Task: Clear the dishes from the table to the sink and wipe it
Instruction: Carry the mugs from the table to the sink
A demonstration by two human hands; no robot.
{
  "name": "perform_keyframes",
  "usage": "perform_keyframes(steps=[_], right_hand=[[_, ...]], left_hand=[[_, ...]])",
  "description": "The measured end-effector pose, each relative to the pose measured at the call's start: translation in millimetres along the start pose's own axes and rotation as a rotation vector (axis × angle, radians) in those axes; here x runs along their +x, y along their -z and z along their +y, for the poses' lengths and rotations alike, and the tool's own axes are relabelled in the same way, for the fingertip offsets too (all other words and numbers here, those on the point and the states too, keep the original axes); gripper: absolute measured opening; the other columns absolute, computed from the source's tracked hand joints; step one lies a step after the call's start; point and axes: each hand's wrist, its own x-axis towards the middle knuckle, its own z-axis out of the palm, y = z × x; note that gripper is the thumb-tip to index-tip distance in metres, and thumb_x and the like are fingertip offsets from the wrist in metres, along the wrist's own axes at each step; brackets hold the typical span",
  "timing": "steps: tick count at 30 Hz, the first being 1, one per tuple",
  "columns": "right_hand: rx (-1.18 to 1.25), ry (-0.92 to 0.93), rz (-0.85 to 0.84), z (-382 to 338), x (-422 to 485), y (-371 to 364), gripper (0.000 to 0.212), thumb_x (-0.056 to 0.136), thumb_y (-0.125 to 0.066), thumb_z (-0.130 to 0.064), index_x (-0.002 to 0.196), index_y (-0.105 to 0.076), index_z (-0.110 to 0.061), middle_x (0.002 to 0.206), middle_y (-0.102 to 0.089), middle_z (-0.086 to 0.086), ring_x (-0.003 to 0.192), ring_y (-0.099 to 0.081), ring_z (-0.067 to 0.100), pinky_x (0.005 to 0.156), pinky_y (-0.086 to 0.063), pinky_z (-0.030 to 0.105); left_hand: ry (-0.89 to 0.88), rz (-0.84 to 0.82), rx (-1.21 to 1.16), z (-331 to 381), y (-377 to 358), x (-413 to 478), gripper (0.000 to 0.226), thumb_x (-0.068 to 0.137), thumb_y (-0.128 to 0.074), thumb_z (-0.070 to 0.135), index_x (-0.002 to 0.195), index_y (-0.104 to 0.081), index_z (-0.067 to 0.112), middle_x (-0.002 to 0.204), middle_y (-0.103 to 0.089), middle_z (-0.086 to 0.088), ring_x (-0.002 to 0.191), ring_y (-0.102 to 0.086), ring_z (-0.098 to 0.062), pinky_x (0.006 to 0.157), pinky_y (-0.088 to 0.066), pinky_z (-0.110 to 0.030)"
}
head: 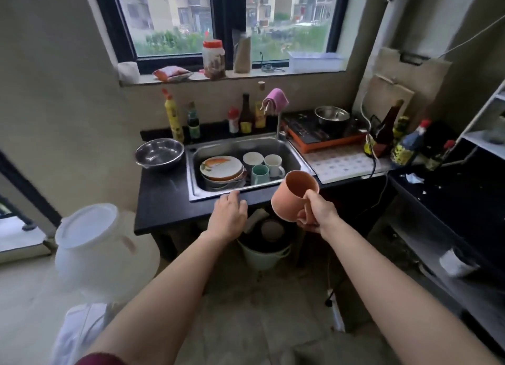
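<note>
Dishes are at the transfer-to-sink stage. Left of the basin, a steel bowl [159,153] sits on the black counter [164,201]. Inside the sink [205,196], a stack of plates [221,168] fills the left half. The left hand [229,217] is released: its fingers are relaxed and reach toward the sink's front rim, grasping nothing. Contact with the rim cannot be confirmed. Three mugs [259,173] stand upright in the right half of the basin, just beside the plates. A pink cloth [276,98] hangs over the faucet behind them. The orange mug [293,198] is in the air near the sink's front right corner, tilted with its mouth toward the basin. The right hand [317,214] grasps it by the handle.

Next move, as judged: carry the orange mug over the rim, level it, lower it into the remaining free space without striking the standing mugs, then let go. Wiping appears not yet started, and the pink cloth is the likely tool. The table is out of view.
</note>
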Motion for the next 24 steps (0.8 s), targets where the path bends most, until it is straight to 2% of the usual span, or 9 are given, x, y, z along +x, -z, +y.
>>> perform_keyframes(steps=[8, 12, 17, 19, 22, 24], right_hand=[[-0.199, 0.005, -0.029, -66.4, 184.0, -43.4, 0.021, 0.078, -0.052, -0.021, 0.066, -0.058, -0.005, 0.052, -0.058, 0.008, 0.051, -0.051, 0.021, 0.054, -0.043, 0.025], [-0.330, 0.000, -0.057, -94.2, 272.6, -56.5, 0.021, 0.078, -0.052, -0.026, 0.071, -0.060, -0.008, 0.057, -0.061, 0.009, 0.048, -0.048, 0.020, 0.046, -0.034, 0.022], [-0.477, -0.041, -0.068, -109.2, 351.1, -65.8, 0.029, 0.075, -0.050, -0.029, 0.053, -0.058, -0.011, 0.047, -0.062, 0.003, 0.052, -0.049, 0.018, 0.052, -0.034, 0.026], [-0.545, -0.066, -0.080, -110.4, 378.4, -71.3, 0.031, 0.072, -0.051, -0.032, 0.052, -0.059, -0.011, 0.049, -0.064, 0.002, 0.054, -0.053, 0.019, 0.053, -0.035, 0.027], [-0.669, -0.076, -0.102, -105.8, 412.2, -81.8, 0.041, 0.064, -0.049, -0.043, 0.072, -0.068, -0.007, 0.069, -0.072, 0.007, 0.074, -0.063, 0.026, 0.065, -0.045, 0.034], [-0.753, -0.079, -0.114, -102.4, 428.7, -87.9, 0.052, 0.070, -0.050, -0.048, 0.093, -0.069, -0.005, 0.090, -0.072, 0.011, 0.088, -0.065, 0.028, 0.075, -0.047, 0.033]], left_hand=[[0.087, -0.010, 0.023, 2.4, -46.1, 180.8, 0.042, 0.098, -0.039, 0.022, 0.137, -0.041, 0.005, 0.136, -0.046, -0.021, 0.127, -0.039, -0.035, 0.105, -0.027, -0.036], [0.203, -0.085, 0.041, 5.1, -76.7, 259.5, 0.045, 0.097, -0.039, 0.026, 0.136, -0.041, 0.004, 0.138, -0.044, -0.022, 0.128, -0.039, -0.037, 0.107, -0.029, -0.039], [0.245, -0.258, 0.095, 3.8, -110.0, 313.8, 0.048, 0.097, -0.041, 0.032, 0.136, -0.043, 0.004, 0.140, -0.044, -0.018, 0.131, -0.038, -0.031, 0.107, -0.028, -0.033], [0.254, -0.330, 0.117, -4.1, -124.7, 332.0, 0.052, 0.094, -0.044, 0.038, 0.138, -0.043, 0.009, 0.142, -0.044, -0.015, 0.132, -0.038, -0.029, 0.109, -0.029, -0.032], [0.293, -0.460, 0.178, -17.5, -141.4, 352.1, 0.060, 0.091, -0.044, 0.052, 0.141, -0.041, 0.019, 0.148, -0.039, -0.010, 0.136, -0.034, -0.028, 0.112, -0.027, -0.037], [0.328, -0.569, 0.184, -24.0, -149.6, 361.5, 0.062, 0.088, -0.043, 0.061, 0.139, -0.043, 0.026, 0.147, -0.041, -0.007, 0.135, -0.035, -0.027, 0.111, -0.027, -0.040]])
